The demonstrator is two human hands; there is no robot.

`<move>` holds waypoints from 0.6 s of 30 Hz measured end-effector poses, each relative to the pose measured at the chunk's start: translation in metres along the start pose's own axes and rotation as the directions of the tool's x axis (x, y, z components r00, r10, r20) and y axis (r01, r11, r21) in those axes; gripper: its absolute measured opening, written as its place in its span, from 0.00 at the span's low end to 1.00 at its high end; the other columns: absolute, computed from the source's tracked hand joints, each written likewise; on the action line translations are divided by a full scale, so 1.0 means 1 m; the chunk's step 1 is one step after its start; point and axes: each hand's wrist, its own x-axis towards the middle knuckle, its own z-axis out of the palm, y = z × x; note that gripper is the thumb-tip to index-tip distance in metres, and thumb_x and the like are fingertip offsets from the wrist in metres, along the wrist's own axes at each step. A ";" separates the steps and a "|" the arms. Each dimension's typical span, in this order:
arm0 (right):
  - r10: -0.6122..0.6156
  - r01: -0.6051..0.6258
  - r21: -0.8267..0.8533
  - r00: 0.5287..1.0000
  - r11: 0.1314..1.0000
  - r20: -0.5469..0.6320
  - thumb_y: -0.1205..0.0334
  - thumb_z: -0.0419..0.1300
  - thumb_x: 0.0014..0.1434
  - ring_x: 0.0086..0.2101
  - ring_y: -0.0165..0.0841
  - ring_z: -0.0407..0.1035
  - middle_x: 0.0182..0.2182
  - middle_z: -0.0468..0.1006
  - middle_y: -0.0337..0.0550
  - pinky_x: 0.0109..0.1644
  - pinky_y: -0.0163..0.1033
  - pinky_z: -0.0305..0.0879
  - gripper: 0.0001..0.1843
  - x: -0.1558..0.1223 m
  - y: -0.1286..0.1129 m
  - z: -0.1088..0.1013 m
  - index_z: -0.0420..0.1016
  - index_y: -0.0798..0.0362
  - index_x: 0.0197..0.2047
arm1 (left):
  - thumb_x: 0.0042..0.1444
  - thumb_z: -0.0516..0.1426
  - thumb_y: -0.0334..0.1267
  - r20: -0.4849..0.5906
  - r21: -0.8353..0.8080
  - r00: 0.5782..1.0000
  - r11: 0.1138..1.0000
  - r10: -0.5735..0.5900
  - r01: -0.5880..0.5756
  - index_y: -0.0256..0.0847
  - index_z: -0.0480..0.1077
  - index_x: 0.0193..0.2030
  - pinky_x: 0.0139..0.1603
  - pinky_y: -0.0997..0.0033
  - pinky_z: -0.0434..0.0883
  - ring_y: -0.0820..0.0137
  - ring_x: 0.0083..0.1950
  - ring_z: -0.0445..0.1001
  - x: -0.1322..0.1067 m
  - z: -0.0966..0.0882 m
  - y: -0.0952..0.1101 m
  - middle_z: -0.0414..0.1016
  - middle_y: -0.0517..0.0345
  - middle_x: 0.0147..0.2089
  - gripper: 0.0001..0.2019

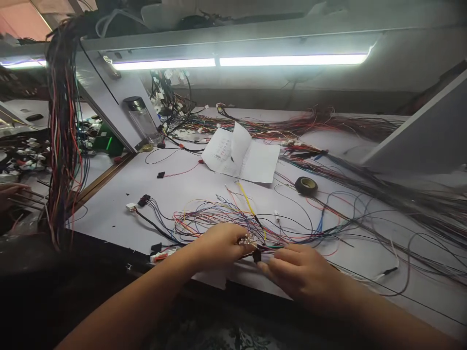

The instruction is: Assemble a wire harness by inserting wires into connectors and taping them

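Close to the table's front edge, my left hand (222, 245) is closed round a bundle of thin wires, whose bare metal terminals (247, 240) poke out past the thumb and fingers. Just to its right my right hand (301, 272) has its fingers curled round the same wire bundle (272, 247). Between the two hands a small black piece (257, 255) hangs at the wires; whether it is tape or a connector I cannot tell. Loose coloured wires (204, 214) fan out behind my left hand, with a yellow-sleeved one (248, 198) among them.
A black tape roll (306, 185) and folded paper sheets (255, 158) lie farther back. Connectors (144, 200) rest at left. A glass bottle (142, 119) stands by the post. Thick wire bundles hang (62, 121) at left and stretch along the right. Another person's hand (12, 194) shows far left.
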 end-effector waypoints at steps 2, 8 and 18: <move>-0.027 0.025 0.097 1.000 0.995 0.014 0.65 0.52 0.62 0.23 0.28 0.62 0.22 0.70 0.36 0.29 0.38 0.58 0.08 -0.001 0.000 -0.017 0.70 0.49 0.32 | 0.58 0.53 0.44 -0.035 0.099 0.999 0.995 0.028 -0.025 0.39 0.66 0.26 0.26 0.76 0.56 0.75 0.26 0.64 -0.002 0.001 0.001 0.67 0.64 0.24 0.13; 0.246 -0.156 0.517 0.963 0.842 -0.110 0.70 0.49 0.61 0.33 0.29 0.70 0.36 0.78 0.40 0.38 0.37 0.65 0.11 0.030 0.021 -0.046 0.69 0.48 0.40 | 0.55 0.54 0.33 -0.191 0.433 0.946 0.888 0.261 -0.157 0.40 0.69 0.29 0.25 0.74 0.55 0.74 0.27 0.66 -0.009 0.010 -0.006 0.70 0.63 0.27 0.05; 0.139 -0.284 0.262 0.876 0.922 0.461 0.62 0.54 0.59 0.26 0.32 0.68 0.28 0.78 0.42 0.28 0.35 0.56 0.13 0.085 0.034 -0.044 0.72 0.49 0.47 | 0.57 0.49 0.27 -0.182 0.779 0.759 0.563 0.625 -0.276 0.39 0.68 0.39 0.23 0.68 0.55 0.72 0.26 0.63 -0.023 0.019 0.001 0.68 0.62 0.27 0.09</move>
